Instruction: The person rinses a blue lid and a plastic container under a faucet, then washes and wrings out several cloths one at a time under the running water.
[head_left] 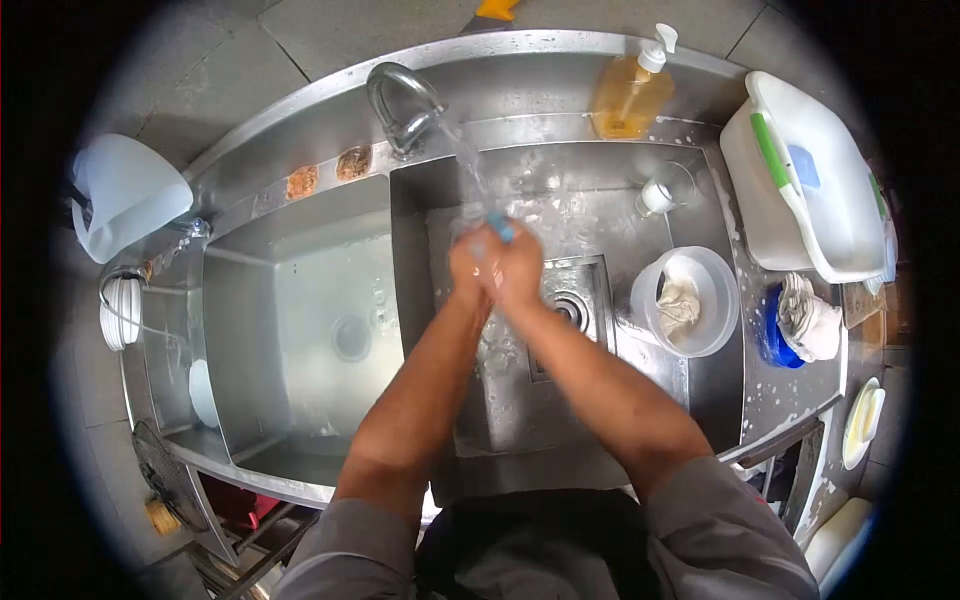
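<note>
Both hands are together under the stream of the curved metal tap (pixel 405 105), above the right-hand sink basin (pixel 515 410). My left hand (pixel 470 265) is closed and pressed against my right hand (pixel 517 262), whose fingers are also curled. A small light-blue object (pixel 500 228) pokes out at the top of my right hand. Most of it is hidden by the fingers, so its kind does not show. Whatever my left hand grips is blurred by water and motion. Below the hands lies the drain (pixel 570 312).
A clear tub (pixel 725 300) holding a cloth and a drinking glass (pixel 680 185) sit at right in the basin. Cloudy water fills the left basin (pixel 300 400). A soap pump bottle (pixel 632 95), a white bin (pixel 765 225) and a blue container (pixel 780 335) with cloths stand around the rim.
</note>
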